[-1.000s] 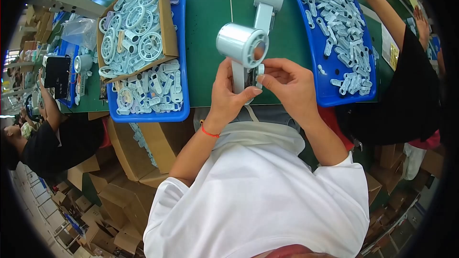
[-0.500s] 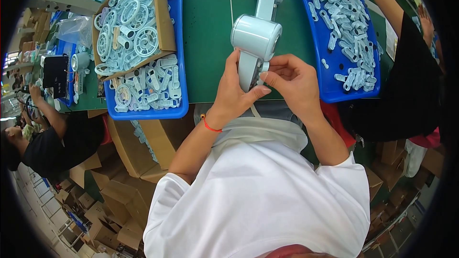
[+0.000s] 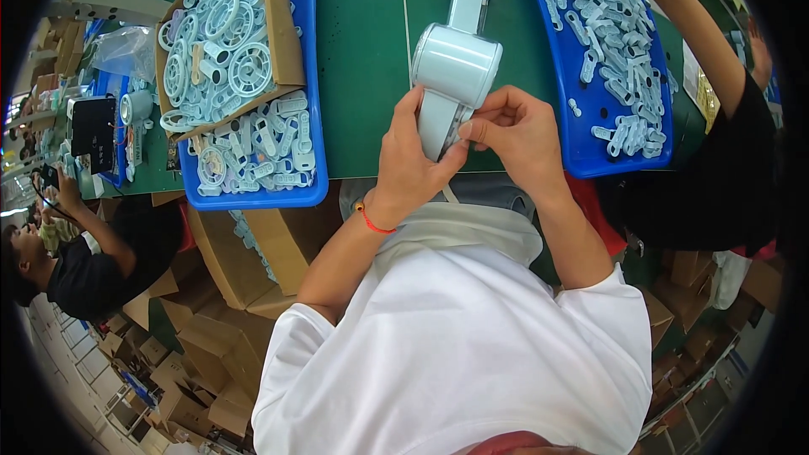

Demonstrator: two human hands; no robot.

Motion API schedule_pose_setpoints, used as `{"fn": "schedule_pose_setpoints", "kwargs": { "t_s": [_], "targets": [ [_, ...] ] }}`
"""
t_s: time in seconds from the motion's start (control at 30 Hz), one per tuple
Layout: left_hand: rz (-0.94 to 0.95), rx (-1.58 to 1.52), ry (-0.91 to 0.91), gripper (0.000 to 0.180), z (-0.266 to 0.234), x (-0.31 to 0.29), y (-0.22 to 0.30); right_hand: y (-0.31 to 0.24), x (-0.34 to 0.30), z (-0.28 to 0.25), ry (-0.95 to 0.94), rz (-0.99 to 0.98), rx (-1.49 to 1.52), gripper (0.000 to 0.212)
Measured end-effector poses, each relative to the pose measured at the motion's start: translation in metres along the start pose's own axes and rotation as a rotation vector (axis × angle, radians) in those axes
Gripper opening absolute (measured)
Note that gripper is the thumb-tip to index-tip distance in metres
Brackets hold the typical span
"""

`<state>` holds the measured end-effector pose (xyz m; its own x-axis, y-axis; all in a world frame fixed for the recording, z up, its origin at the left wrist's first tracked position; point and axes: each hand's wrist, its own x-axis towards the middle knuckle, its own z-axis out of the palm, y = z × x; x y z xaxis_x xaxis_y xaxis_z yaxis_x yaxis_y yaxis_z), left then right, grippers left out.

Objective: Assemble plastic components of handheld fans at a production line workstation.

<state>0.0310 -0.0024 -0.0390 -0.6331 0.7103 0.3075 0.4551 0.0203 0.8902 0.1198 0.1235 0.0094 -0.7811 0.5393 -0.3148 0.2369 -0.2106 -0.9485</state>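
Two hands, one piece: left hand (image 3: 403, 160) and right hand (image 3: 524, 141) meet at a pale blue-grey device (image 3: 455, 82), which sits between their fingers near the table edge.
Left fingers: grasping the handle (image 3: 435, 122), laid along its left side, thumb across the near end.
Right fingers: thumb and forefinger drawn together at the handle's right side, against a darker strip (image 3: 458, 118).
Barrel head (image 3: 459, 59): just beyond both sets of fingertips, wider than the handle.
Second device (image 3: 474, 8): farther beyond the fingers, on the green table (image 3: 362, 84).
Left of fingers: blue tray (image 3: 319, 177) of pale parts, well apart; cardboard box (image 3: 286, 25) heaped with rings sits over it.
Right of fingers: another blue tray (image 3: 581, 150) with small elongated parts, nearer the right hand.
Slip risk: smooth shell and bulky head could roll the handle in the left grip, likely if the right fingers push sideways.
Drop risk: any small piece under the right fingertips could fall lapward if the pinch loosens.
Knock risk: swinging the head forward might bump the second device.
Hidden: what, if anything, the right fingertips pinch; the handle's underside; whether it touches the table.
Cut off: far end of the right-hand tray, at the upper border.
Hard to read: co-worker's hand (image 3: 760, 59), far right of the fingers, blurred.
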Motion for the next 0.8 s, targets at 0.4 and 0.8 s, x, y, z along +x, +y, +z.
{"fn": "schedule_pose_setpoints", "kwargs": {
  "t_s": [0.4,0.8],
  "targets": [
    [-0.154,-0.278,-0.188,0.073,-0.014,0.001,0.004,0.013,0.001,0.022,-0.101,-0.227,0.044,0.053],
    [-0.041,-0.059,0.172,0.010,-0.035,-0.024,-0.006,0.031,0.009,0.017,-0.054,-0.680,-0.131,0.037]
  ]
}}
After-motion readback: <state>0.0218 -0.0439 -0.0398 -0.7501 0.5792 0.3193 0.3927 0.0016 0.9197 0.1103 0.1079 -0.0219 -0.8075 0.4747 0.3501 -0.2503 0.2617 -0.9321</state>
